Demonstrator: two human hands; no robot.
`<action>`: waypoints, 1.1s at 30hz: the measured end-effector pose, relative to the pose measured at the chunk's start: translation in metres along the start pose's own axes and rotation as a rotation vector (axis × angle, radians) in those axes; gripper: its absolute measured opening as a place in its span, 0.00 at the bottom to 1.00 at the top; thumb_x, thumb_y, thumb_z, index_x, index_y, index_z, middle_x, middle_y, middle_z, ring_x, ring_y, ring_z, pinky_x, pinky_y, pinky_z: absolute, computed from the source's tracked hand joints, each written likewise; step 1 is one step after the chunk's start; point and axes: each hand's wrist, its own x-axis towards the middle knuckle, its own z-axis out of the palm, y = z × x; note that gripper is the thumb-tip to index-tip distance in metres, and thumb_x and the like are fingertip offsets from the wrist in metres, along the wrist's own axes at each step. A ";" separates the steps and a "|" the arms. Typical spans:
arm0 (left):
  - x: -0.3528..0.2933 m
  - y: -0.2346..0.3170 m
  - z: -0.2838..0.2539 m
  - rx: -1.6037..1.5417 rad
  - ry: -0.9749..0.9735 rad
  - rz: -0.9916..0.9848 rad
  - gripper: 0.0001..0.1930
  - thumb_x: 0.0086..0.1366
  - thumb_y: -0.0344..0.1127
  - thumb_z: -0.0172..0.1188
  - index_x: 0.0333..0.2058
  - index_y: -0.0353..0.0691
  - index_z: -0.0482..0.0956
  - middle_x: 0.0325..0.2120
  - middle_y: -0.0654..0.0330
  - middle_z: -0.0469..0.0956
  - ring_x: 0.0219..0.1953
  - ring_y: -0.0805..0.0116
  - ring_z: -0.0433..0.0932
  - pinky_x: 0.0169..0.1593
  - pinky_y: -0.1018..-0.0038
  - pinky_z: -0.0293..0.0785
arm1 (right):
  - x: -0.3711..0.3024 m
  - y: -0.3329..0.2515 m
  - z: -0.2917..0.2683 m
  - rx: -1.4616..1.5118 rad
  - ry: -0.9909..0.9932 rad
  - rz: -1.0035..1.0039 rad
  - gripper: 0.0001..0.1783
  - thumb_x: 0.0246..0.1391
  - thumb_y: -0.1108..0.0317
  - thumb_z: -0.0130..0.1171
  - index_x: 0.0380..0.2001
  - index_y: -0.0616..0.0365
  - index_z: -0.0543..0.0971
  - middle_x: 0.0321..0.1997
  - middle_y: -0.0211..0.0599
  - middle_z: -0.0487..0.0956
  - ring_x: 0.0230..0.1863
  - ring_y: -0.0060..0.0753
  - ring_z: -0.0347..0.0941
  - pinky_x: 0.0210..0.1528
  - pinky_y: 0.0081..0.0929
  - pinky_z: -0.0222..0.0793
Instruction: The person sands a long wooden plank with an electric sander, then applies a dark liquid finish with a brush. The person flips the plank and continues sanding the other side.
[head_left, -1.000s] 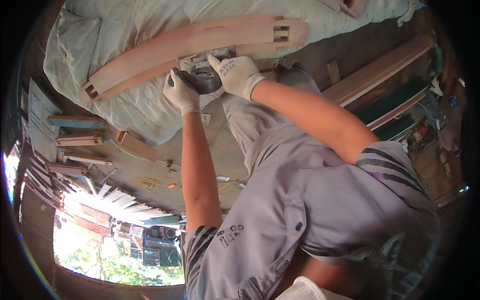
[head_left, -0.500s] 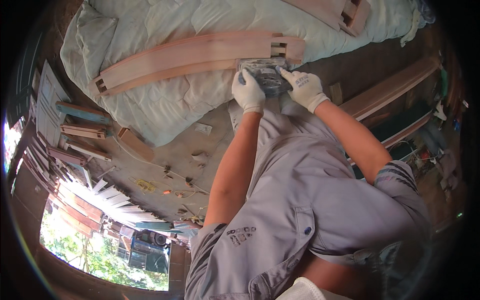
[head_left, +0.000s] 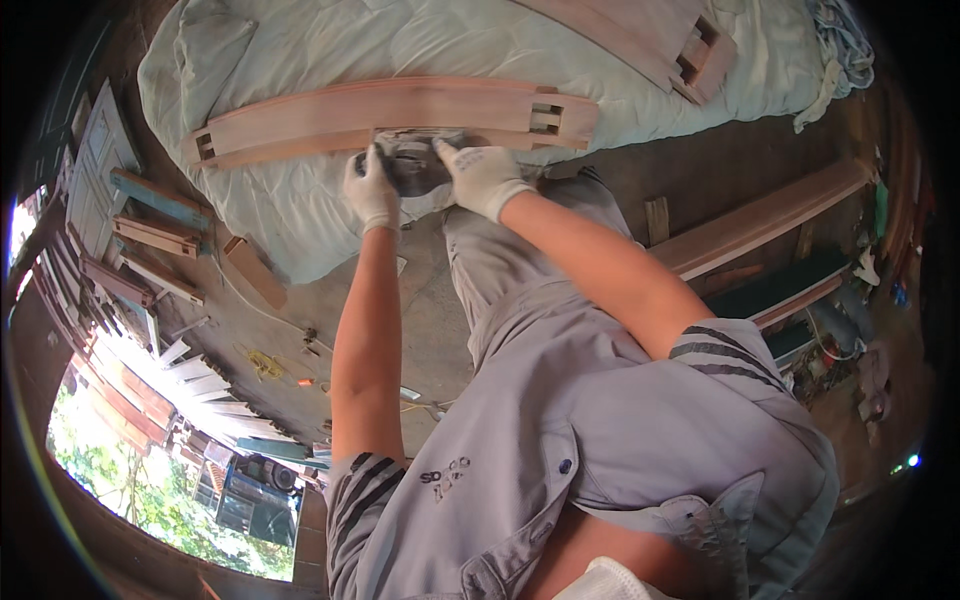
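Observation:
Both of my hands wear white work gloves. Between them is a dark, block-like tool (head_left: pixel 416 170) with a paler flat top edge; it is blurred and I cannot make out its exact kind. My left hand (head_left: pixel 372 190) is closed on its left side, and my right hand (head_left: pixel 484 180) grips its right side, thumb toward the top. The tool lies against the near edge of a long, slightly curved reddish wooden piece (head_left: pixel 370 108), which has slots cut at both ends. That piece rests on a pale quilted cover (head_left: pixel 290 225).
A second slotted wooden piece (head_left: pixel 640 42) lies on the cover at the far right. Long boards (head_left: pixel 770 220) lie on the floor to the right. Wooden offcuts (head_left: pixel 155 235) and a white panel door (head_left: pixel 100 155) stand at left. A yellow cord (head_left: pixel 264 364) lies on the floor.
Both hands and the dark tool have moved left along the wooden piece's near edge, from near its right end to about its middle. The view has shifted slightly.

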 end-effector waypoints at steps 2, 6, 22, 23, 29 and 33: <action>-0.018 -0.003 0.015 0.228 -0.047 0.165 0.22 0.77 0.49 0.62 0.43 0.29 0.87 0.35 0.45 0.87 0.38 0.53 0.84 0.48 0.58 0.78 | -0.020 0.027 0.006 0.001 -0.028 0.020 0.38 0.64 0.60 0.62 0.78 0.44 0.72 0.50 0.44 0.91 0.50 0.50 0.89 0.51 0.49 0.83; -0.086 0.038 0.076 0.349 -0.078 0.003 0.24 0.78 0.50 0.58 0.48 0.30 0.86 0.43 0.35 0.87 0.49 0.33 0.85 0.56 0.49 0.78 | -0.069 0.076 -0.021 -0.088 -0.105 0.082 0.41 0.63 0.57 0.63 0.80 0.42 0.69 0.53 0.42 0.90 0.52 0.48 0.89 0.52 0.47 0.83; -0.056 0.033 0.051 0.035 0.057 -0.260 0.16 0.76 0.42 0.62 0.43 0.32 0.87 0.37 0.42 0.89 0.42 0.43 0.88 0.50 0.56 0.80 | -0.026 0.041 -0.005 -0.282 -0.206 0.123 0.50 0.61 0.50 0.70 0.84 0.42 0.64 0.52 0.39 0.90 0.50 0.46 0.88 0.51 0.45 0.83; -0.048 0.030 0.042 0.009 0.065 -0.263 0.16 0.76 0.41 0.62 0.43 0.32 0.87 0.37 0.43 0.89 0.41 0.44 0.89 0.50 0.57 0.80 | -0.018 0.031 -0.004 -0.284 -0.212 0.111 0.50 0.61 0.49 0.70 0.84 0.42 0.63 0.52 0.40 0.90 0.50 0.46 0.89 0.52 0.45 0.83; 0.001 0.020 -0.010 -0.085 0.246 -0.229 0.15 0.72 0.41 0.69 0.48 0.34 0.86 0.41 0.49 0.90 0.45 0.52 0.88 0.55 0.61 0.81 | 0.036 -0.055 -0.005 -0.282 -0.256 0.119 0.50 0.60 0.51 0.68 0.84 0.44 0.63 0.54 0.44 0.90 0.50 0.49 0.89 0.53 0.46 0.83; 0.053 0.027 -0.054 -0.251 0.426 -0.258 0.14 0.70 0.36 0.71 0.48 0.34 0.86 0.42 0.55 0.89 0.45 0.61 0.87 0.55 0.65 0.81 | 0.092 -0.115 0.011 -0.228 -0.263 0.108 0.50 0.61 0.52 0.67 0.84 0.43 0.63 0.61 0.48 0.88 0.51 0.53 0.89 0.54 0.47 0.83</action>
